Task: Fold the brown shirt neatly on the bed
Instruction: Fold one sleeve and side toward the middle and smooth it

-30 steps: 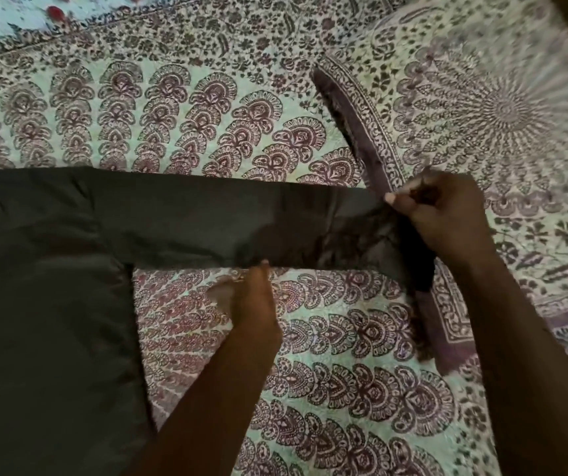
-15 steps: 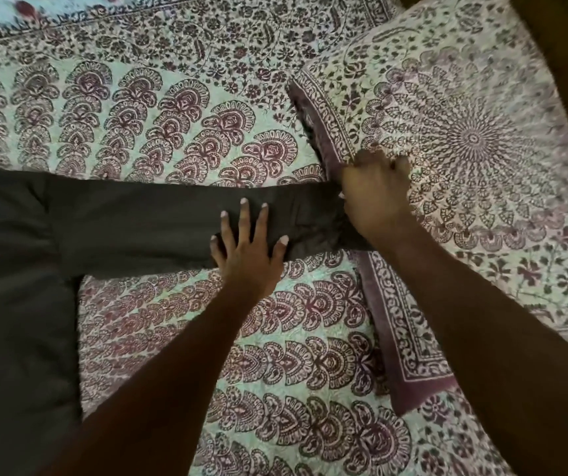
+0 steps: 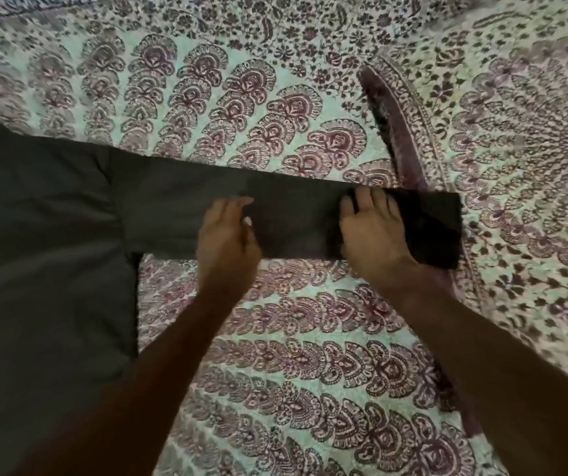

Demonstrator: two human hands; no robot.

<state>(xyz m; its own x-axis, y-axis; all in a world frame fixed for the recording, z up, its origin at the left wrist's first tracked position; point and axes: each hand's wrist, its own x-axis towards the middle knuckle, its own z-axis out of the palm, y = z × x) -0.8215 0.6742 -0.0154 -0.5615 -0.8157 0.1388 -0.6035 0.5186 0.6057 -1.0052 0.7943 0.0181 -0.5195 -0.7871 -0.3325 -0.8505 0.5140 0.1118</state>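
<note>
The dark brown shirt [image 3: 42, 255] lies flat on the patterned bed, its body filling the left side. One long sleeve [image 3: 293, 221] stretches straight to the right, its cuff end resting on the pillow's edge. My left hand [image 3: 227, 242] lies on the middle of the sleeve, fingers loosely together and pointing right. Near the cuff, my right hand [image 3: 375, 235] presses flat on the sleeve. Neither hand grips the cloth.
The bed is covered by a mint and maroon paisley spread [image 3: 293, 365]. A pillow [image 3: 516, 159] in matching mandala print with a maroon border lies at the right, raised above the spread.
My right hand let go of the cuff and slid left onto the sleeve, so the cuff end now lies flat and uncovered. My left hand shifted left along the sleeve.
</note>
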